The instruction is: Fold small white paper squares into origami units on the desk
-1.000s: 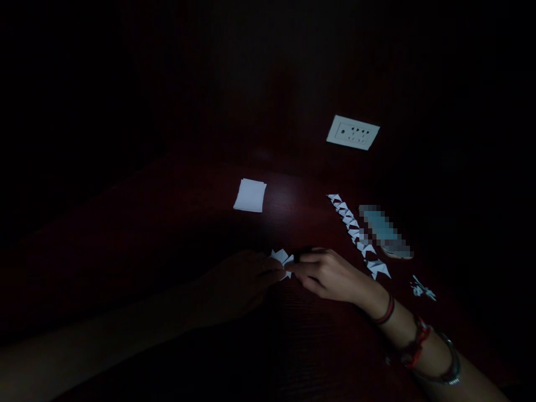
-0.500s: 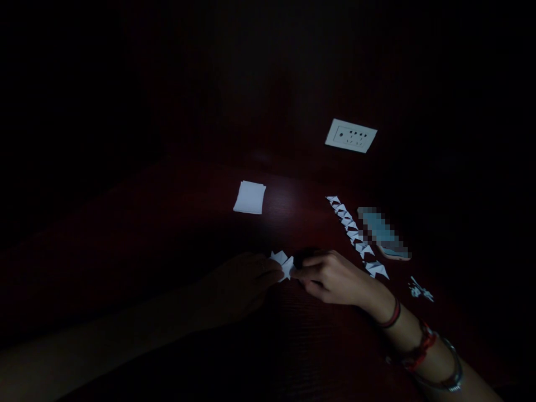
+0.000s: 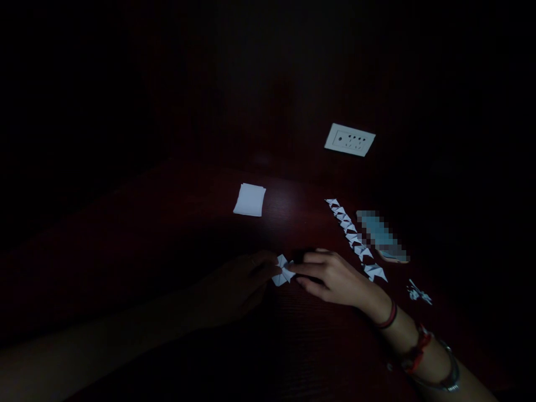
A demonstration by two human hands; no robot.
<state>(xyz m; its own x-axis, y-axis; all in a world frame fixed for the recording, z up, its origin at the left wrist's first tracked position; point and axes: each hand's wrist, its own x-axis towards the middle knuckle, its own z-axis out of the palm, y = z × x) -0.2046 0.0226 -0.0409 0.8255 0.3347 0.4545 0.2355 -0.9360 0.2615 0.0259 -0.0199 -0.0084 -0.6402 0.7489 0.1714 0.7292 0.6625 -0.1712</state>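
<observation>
A small folded white paper [image 3: 281,276] with pointed flaps lies on the dark red table between my two hands. My left hand [image 3: 247,279], deep in shadow, has its fingertips on the paper's left side and appears closed on it. From the right, my right hand [image 3: 329,274] reaches in with its index fingertip on the paper's right flap; its thumb is apart below. Beyond the right hand runs a row of folded white paper pieces [image 3: 354,239], several of them, slanting away from me. A stack of square white paper sheets [image 3: 250,200] rests farther back.
A phone [image 3: 383,234], its screen blurred out, lies right of the row. Near my right forearm is a small tangle of white cord-like bits [image 3: 419,292]. A white wall socket [image 3: 350,139] sits on the dark wall behind.
The folded paper has turned slightly and its flaps lie more spread. My left fingers have shifted up along its edge, and the right index finger now reaches farther onto it.
</observation>
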